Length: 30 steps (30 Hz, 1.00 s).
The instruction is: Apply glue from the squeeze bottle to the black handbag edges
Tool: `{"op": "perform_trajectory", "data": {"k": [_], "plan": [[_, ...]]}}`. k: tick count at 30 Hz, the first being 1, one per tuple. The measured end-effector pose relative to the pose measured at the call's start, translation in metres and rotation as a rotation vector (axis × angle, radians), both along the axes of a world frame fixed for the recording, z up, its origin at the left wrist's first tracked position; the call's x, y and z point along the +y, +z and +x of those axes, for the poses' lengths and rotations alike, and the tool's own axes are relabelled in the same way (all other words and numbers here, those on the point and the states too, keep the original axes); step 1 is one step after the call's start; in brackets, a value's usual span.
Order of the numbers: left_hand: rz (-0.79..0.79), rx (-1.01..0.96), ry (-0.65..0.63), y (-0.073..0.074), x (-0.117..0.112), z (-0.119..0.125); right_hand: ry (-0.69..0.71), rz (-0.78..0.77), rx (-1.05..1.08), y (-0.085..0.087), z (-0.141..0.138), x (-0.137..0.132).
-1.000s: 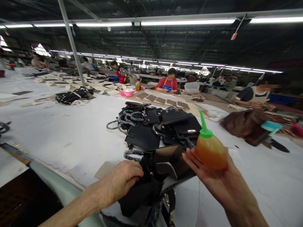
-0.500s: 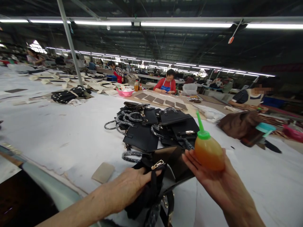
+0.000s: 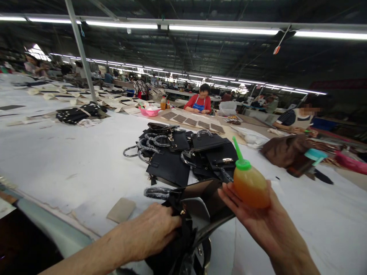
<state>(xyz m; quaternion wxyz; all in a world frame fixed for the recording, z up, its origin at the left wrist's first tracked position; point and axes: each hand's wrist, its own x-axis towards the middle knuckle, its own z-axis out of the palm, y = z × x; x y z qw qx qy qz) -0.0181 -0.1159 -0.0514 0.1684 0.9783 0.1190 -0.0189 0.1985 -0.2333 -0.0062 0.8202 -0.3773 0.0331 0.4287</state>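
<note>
My left hand is closed on the dark cloth at the near side of an open black handbag, with its fingertips partly hidden. The bag gapes toward me, showing a brown lining and a grey-white panel inside. On the palm and fingers of my right hand rests a rounded squeeze bottle with orange liquid and a green nozzle pointing up. The fingers of that hand also touch or nearly touch the bag's far right edge. Just beyond lies a pile of black handbags with plastic-wrapped handles.
A grey-beige square piece lies on the white-covered table at left. To the right are a brown cloth bundle and a turquoise-topped container. A co-worker in red sits across; another person works at right.
My left fingers have drawn in around the bag's cloth, and the gold zipper pull beside them has mostly dropped from sight. The squeeze bottle stays in my right hand. The view has shifted slightly.
</note>
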Motion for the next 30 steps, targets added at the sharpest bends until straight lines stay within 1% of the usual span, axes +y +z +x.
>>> {"op": "perform_trajectory", "data": {"k": [1,3,6,8,10,12,14,16,19,21,23,25,27,28,29,30], "plan": [[0.015,0.010,0.016,0.002,0.003,-0.007,-0.003,0.000,0.004,0.000,0.000,0.000],[0.041,0.035,0.096,0.005,0.010,-0.020,-0.006,0.007,0.001,0.000,-0.001,0.000],[0.046,0.061,0.280,0.006,0.019,-0.036,-0.014,0.011,-0.018,0.000,-0.002,0.001],[0.042,0.102,0.393,0.005,0.020,-0.042,-0.021,0.002,-0.024,0.000,-0.003,0.002],[0.036,0.096,0.496,0.004,0.015,-0.042,-0.033,-0.007,-0.024,0.000,-0.003,0.002],[0.041,-0.020,0.615,0.005,0.005,-0.038,-0.039,-0.021,-0.024,0.000,-0.002,0.002],[0.058,-0.157,0.741,0.007,-0.005,-0.029,-0.035,-0.025,-0.031,0.000,-0.002,0.001],[0.042,-0.183,0.823,0.011,-0.015,-0.015,-0.021,-0.009,-0.040,0.001,-0.002,0.000],[-0.015,-0.042,0.852,0.017,-0.023,0.008,-0.012,0.010,-0.043,0.000,-0.004,-0.001],[-0.050,0.035,0.852,0.018,-0.022,0.021,0.003,0.033,-0.062,-0.003,-0.005,-0.001],[-0.082,0.064,0.864,0.017,-0.019,0.030,0.047,0.080,-0.096,-0.007,-0.004,-0.002],[-0.111,0.066,0.880,0.014,-0.015,0.035,0.111,0.126,-0.114,-0.014,0.003,-0.005],[-0.139,0.058,0.898,0.011,-0.012,0.038,0.154,0.129,-0.099,-0.025,0.015,-0.008],[-0.147,0.044,0.908,0.009,-0.011,0.039,0.170,0.099,-0.100,-0.031,0.022,-0.008],[-0.151,0.027,0.922,0.007,-0.010,0.040,0.150,0.093,-0.115,-0.037,0.029,-0.007],[-0.152,0.012,0.940,0.005,-0.009,0.041,0.161,0.108,-0.117,-0.043,0.035,-0.006]]}}
